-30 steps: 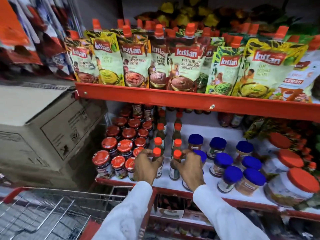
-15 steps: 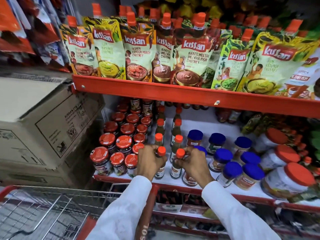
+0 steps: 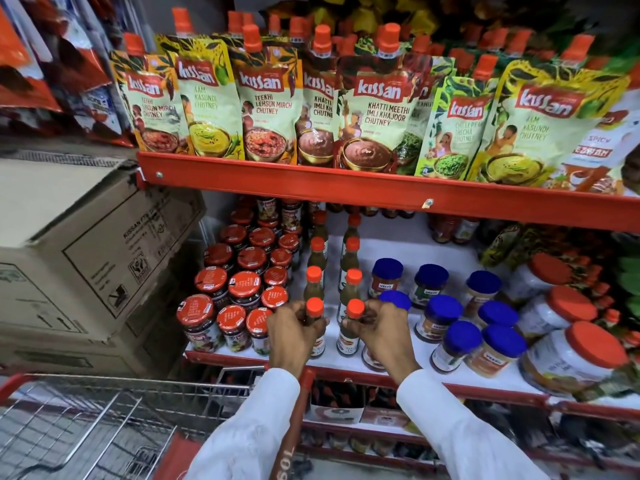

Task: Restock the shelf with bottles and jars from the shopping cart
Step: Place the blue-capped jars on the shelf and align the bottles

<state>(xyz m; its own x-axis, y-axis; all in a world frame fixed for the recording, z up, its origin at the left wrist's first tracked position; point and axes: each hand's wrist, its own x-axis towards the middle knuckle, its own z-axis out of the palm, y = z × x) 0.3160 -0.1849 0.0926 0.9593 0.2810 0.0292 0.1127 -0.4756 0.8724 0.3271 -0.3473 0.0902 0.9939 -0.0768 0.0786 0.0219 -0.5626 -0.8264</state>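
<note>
Two rows of slim green sauce bottles with orange caps run back along the white middle shelf (image 3: 398,261). My left hand (image 3: 294,332) is wrapped around the front bottle of the left row (image 3: 314,306). My right hand (image 3: 379,332) grips the front bottle of the right row (image 3: 355,311). Both bottles stand upright at the shelf's front edge. Red-lidded jars (image 3: 242,287) crowd the shelf to the left, blue-lidded jars (image 3: 443,308) to the right. The wire shopping cart (image 3: 86,420) is at lower left, its visible part holding nothing I can make out.
Cardboard boxes (image 3: 86,247) are stacked left of the shelf. Chutney pouches (image 3: 377,109) line the red upper shelf (image 3: 346,188). Large white jars with orange lids (image 3: 571,355) stand at the far right. A lower shelf with dark bottles (image 3: 339,403) sits under my wrists.
The view has shifted closer and lower. Both hands stay on the two front bottles, which have settled at the shelf's front edge.
</note>
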